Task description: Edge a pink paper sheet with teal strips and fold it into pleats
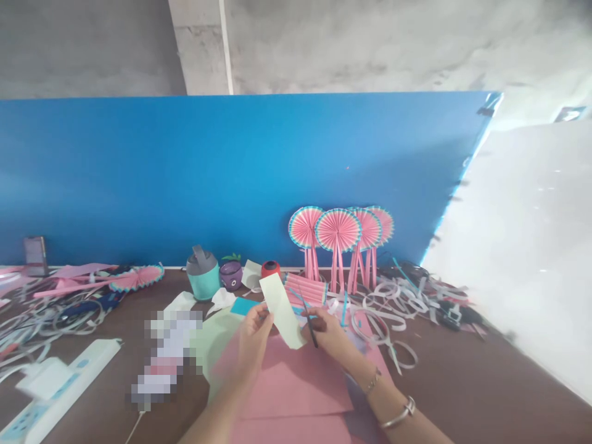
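My left hand (256, 330) pinches the left edge of a pale yellow-green strip of paper (281, 308), which is held up at a slant. My right hand (329, 333) is closed round a pair of scissors (312, 330) with dark handles, the thin blades pointing up and away beside the strip's right edge. Whether the blades touch the strip I cannot tell. Below both hands lie large pink paper sheets (296, 385), with a light green sheet (210, 342) partly under them. A pleated pink paper piece (305, 288) lies just beyond the scissors.
Several round pink paper fans (337, 229) stand against the blue partition (222, 172). Curled paper strips (393, 302) lie at right. A teal cup (203, 280) and a purple pot (230, 274) stand behind. The power strip (87, 376) and a blurred-out object (166, 357) are at left.
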The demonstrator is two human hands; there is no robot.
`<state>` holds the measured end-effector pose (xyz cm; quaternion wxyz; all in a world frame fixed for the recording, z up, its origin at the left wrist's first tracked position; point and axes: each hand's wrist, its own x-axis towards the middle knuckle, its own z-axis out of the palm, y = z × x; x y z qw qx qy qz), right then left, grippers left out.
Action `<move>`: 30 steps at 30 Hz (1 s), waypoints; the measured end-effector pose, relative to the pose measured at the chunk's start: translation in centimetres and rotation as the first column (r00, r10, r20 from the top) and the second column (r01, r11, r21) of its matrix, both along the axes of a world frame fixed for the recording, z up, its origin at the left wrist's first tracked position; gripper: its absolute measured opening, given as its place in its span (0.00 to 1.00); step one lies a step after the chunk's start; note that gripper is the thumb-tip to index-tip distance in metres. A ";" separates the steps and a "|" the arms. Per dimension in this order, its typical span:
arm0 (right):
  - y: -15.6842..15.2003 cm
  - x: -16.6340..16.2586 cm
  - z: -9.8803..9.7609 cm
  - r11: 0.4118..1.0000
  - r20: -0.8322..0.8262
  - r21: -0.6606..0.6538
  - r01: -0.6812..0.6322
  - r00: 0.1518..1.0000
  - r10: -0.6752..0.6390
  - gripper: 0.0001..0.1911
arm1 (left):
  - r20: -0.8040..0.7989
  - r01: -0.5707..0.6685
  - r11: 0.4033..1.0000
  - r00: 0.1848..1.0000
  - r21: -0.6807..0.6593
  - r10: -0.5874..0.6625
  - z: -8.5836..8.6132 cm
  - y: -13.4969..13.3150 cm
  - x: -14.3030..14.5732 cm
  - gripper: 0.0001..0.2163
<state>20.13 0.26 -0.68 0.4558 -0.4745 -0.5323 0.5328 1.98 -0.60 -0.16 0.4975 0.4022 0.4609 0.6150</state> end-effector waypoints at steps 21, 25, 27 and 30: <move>0.6 3.1 1.1 0.997 0.033 0.030 -0.067 0.997 0.066 0.18 | 0.413 0.441 0.897 0.823 -0.029 -0.391 0.0 0.5 -1.7 0.34; 0.5 4.4 1.6 0.984 0.107 -0.036 -0.172 0.979 0.175 0.17 | 0.457 0.500 0.860 0.792 -0.104 -0.405 0.8 0.6 -3.1 0.35; 0.5 4.6 1.7 0.981 0.121 -0.044 -0.188 0.974 0.192 0.17 | 0.346 0.478 0.861 0.848 -0.173 -0.402 1.3 0.4 -3.3 0.33; 0.7 4.7 1.4 0.984 0.145 0.002 -0.176 0.974 0.174 0.16 | -0.086 0.373 0.905 0.914 -0.204 -0.396 1.5 0.3 -3.3 0.23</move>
